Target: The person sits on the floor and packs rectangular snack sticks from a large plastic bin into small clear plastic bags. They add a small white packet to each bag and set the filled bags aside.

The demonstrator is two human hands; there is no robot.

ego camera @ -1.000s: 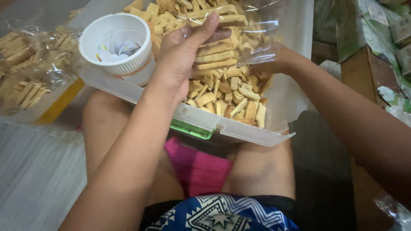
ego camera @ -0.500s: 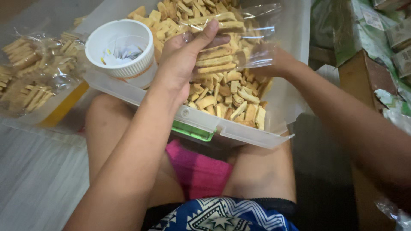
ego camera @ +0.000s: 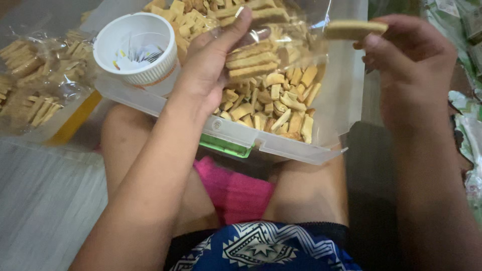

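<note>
My left hand (ego camera: 211, 65) grips a small clear plastic bag (ego camera: 273, 47) with several long tan biscuits stacked inside, held over a clear plastic bin (ego camera: 281, 145) on my lap. Loose biscuit pieces (ego camera: 273, 108) fill the bin. My right hand (ego camera: 411, 65) is raised to the right of the bag and pinches one long biscuit (ego camera: 354, 29) between its fingertips, pointing toward the bag's open mouth. A white plastic cup (ego camera: 136, 47) with small packets inside sits at the bin's left corner, beside my left hand.
Filled clear bags of biscuits (ego camera: 35, 75) lie on the left, partly over a yellow edge (ego camera: 75, 118). Cardboard and green printed packaging (ego camera: 467, 100) crowd the right side. My bare knees and a pink cloth (ego camera: 236, 190) are below the bin.
My right hand has come up out of the bin from behind the bag and now holds one long biscuit beside the bag's mouth. The left hand has kept hold of the bag.
</note>
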